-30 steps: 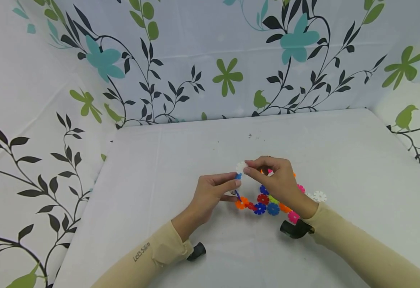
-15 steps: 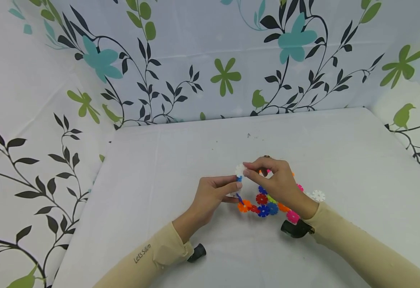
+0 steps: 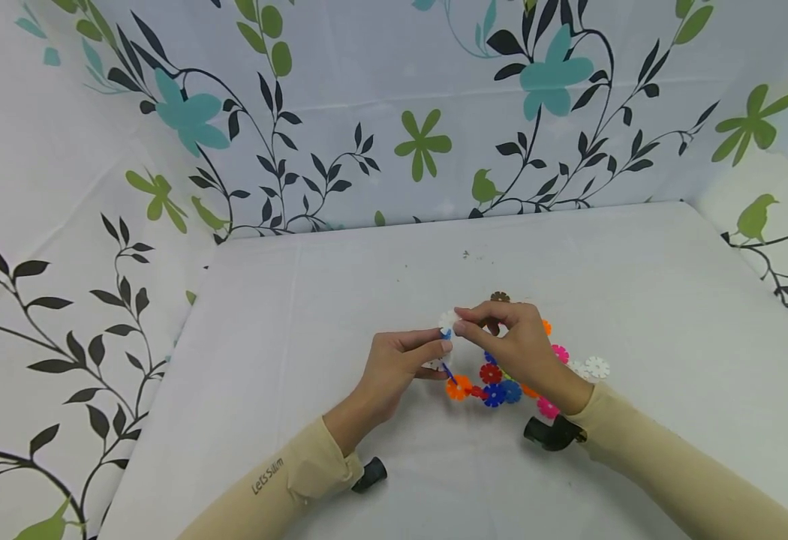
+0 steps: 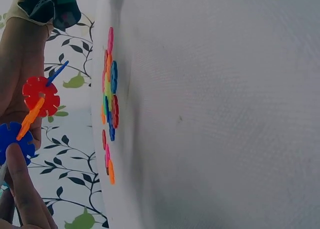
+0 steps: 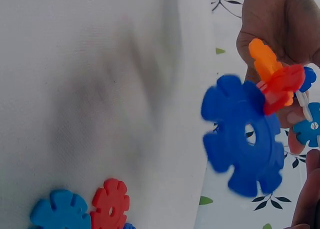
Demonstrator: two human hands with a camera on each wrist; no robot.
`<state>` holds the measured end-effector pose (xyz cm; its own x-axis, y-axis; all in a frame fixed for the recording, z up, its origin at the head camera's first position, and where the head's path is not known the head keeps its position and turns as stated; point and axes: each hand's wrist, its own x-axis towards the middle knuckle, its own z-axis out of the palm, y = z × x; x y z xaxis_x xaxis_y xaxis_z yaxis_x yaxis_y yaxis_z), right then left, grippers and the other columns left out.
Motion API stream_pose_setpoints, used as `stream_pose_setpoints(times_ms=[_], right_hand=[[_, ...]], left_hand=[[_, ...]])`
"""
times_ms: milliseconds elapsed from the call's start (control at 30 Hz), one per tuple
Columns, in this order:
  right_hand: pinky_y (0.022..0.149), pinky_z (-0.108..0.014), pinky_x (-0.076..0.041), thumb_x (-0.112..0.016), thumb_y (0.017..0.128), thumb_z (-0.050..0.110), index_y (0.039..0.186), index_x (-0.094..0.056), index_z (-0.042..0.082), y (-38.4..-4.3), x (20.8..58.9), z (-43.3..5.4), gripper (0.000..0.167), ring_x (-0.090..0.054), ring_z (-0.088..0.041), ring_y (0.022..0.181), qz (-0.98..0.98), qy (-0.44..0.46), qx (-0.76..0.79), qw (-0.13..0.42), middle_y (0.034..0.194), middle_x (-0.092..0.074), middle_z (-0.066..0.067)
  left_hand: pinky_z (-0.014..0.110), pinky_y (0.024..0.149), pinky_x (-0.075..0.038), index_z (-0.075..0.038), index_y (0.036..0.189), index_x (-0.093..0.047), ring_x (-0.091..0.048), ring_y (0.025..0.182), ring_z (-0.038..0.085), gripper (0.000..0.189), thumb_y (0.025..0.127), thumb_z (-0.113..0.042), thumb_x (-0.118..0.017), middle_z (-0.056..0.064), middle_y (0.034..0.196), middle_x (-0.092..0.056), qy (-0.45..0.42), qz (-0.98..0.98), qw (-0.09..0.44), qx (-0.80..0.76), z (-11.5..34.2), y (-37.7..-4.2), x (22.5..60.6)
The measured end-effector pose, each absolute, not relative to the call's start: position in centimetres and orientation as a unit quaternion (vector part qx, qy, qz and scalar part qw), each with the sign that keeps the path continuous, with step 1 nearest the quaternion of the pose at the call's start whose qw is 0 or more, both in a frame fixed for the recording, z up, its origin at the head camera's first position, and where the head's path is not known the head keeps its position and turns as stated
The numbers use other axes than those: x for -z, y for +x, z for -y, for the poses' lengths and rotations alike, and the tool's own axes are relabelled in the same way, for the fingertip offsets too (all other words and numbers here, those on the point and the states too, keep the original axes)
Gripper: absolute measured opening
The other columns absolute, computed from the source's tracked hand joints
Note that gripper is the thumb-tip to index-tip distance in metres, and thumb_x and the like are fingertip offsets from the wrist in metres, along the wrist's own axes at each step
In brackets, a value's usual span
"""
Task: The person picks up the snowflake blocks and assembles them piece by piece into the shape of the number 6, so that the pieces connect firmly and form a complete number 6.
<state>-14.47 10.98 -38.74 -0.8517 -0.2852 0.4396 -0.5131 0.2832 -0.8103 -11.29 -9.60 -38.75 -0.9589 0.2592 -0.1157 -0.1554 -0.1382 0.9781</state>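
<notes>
In the head view my left hand (image 3: 394, 367) holds a chain of notched, flower-shaped plastic linking discs. A light blue disc (image 3: 446, 335) is at its fingertips. Below them the chain hangs through an orange disc (image 3: 458, 388) and a small-looking red disc (image 3: 477, 391) to a dark blue disc (image 5: 225, 134), seen close in the right wrist view. Thumb and finger of my right hand (image 3: 518, 341) pinch a white disc (image 3: 447, 322) at the edge of the light blue one. Whether those two are interlocked I cannot tell.
Loose discs lie on the white table (image 3: 286, 300) below and behind my right hand, among them a red disc (image 3: 491, 373), a pink disc (image 3: 548, 406), a white disc (image 3: 597, 367) and a brown disc (image 3: 500, 297). Patterned cloth (image 3: 367, 112) hangs behind.
Both hands stay nearly in place. My right hand has shifted slightly left and down with the white disc, uncovering more of the brown and orange discs behind it.
</notes>
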Motion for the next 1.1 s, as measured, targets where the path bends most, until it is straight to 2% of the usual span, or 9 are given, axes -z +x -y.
stream_pose_setpoints(times_ms=[167, 300, 400, 467, 700, 900, 1100], right_hand=[[0.059, -0.028, -0.042, -0.078, 0.090, 0.009, 0.099, -0.080, 0.012, -14.4, 38.8, -10.9, 0.010, -0.051, -0.017, 0.069, 0.795, 0.239, -0.549, 0.093, 0.103, -0.077, 0.005], [0.060, -0.026, -0.046, -0.077, 0.091, 0.011, 0.103, -0.080, 0.011, -14.4, 38.7, -10.9, 0.013, -0.056, -0.016, 0.072, 0.797, 0.233, -0.551, 0.087, 0.101, -0.077, 0.005], [0.061, -0.026, -0.048, -0.077, 0.091, 0.011, 0.107, -0.080, 0.011, -14.4, 38.7, -10.9, 0.016, -0.058, -0.016, 0.075, 0.800, 0.231, -0.547, 0.087, 0.096, -0.076, 0.007], [0.061, -0.026, -0.047, -0.077, 0.091, 0.011, 0.109, -0.079, 0.012, -14.3, 38.8, -10.9, 0.018, -0.058, -0.016, 0.074, 0.802, 0.230, -0.545, 0.084, 0.094, -0.075, 0.007], [0.065, -0.028, -0.050, -0.077, 0.092, 0.016, 0.116, -0.073, 0.013, -14.0, 39.2, -10.6, 0.025, -0.062, -0.019, 0.077, 0.808, 0.218, -0.545, 0.051, 0.086, -0.074, 0.009], [0.074, -0.035, -0.057, -0.066, 0.100, 0.017, 0.122, -0.069, 0.011, -14.3, 39.1, -11.1, 0.023, -0.068, -0.021, 0.081, 0.794, 0.194, -0.575, 0.044, 0.093, -0.075, 0.001], [0.075, -0.028, -0.054, -0.056, 0.106, 0.022, 0.123, -0.068, 0.007, -15.2, 38.4, -12.3, 0.026, -0.066, -0.020, 0.085, 0.788, 0.168, -0.587, 0.079, 0.103, -0.073, -0.006]], left_hand=[[0.040, 0.080, -0.060, 0.005, 0.128, -0.067, -0.068, 0.104, 0.026, 0.037, 0.096, -0.014, -0.071, 0.022, 0.124, -0.067, 0.037, -0.643, 0.161, -0.747, 9.7, -11.5, 38.8], [0.040, 0.077, -0.060, 0.006, 0.126, -0.067, -0.068, 0.096, 0.025, 0.040, 0.101, -0.025, -0.063, 0.020, 0.113, -0.067, 0.038, -0.665, 0.179, -0.724, 9.9, -11.9, 38.5], [0.040, 0.072, -0.061, 0.006, 0.120, -0.068, -0.069, 0.085, 0.025, 0.048, 0.104, -0.038, -0.055, 0.014, 0.103, -0.068, 0.046, -0.702, 0.171, -0.690, 10.1, -12.2, 38.1], [0.039, 0.070, -0.061, 0.004, 0.118, -0.069, -0.071, 0.081, 0.026, 0.051, 0.105, -0.043, -0.051, 0.013, 0.103, -0.070, 0.064, -0.731, 0.160, -0.660, 10.2, -12.3, 37.9], [0.034, 0.067, -0.060, -0.010, 0.120, -0.071, -0.065, 0.066, 0.025, 0.033, 0.106, -0.034, -0.055, 0.005, 0.101, -0.073, 0.139, -0.794, 0.111, -0.581, 10.6, -12.2, 37.5], [0.035, 0.068, -0.061, -0.006, 0.117, -0.071, -0.070, 0.075, 0.027, 0.028, 0.105, -0.028, -0.059, 0.008, 0.101, -0.075, 0.100, -0.769, 0.113, -0.621, 10.9, -12.5, 37.7], [0.035, 0.072, -0.061, -0.003, 0.119, -0.070, -0.072, 0.087, 0.025, 0.029, 0.104, -0.026, -0.060, 0.009, 0.104, -0.076, 0.054, -0.732, 0.136, -0.665, 11.6, -12.6, 38.3]])
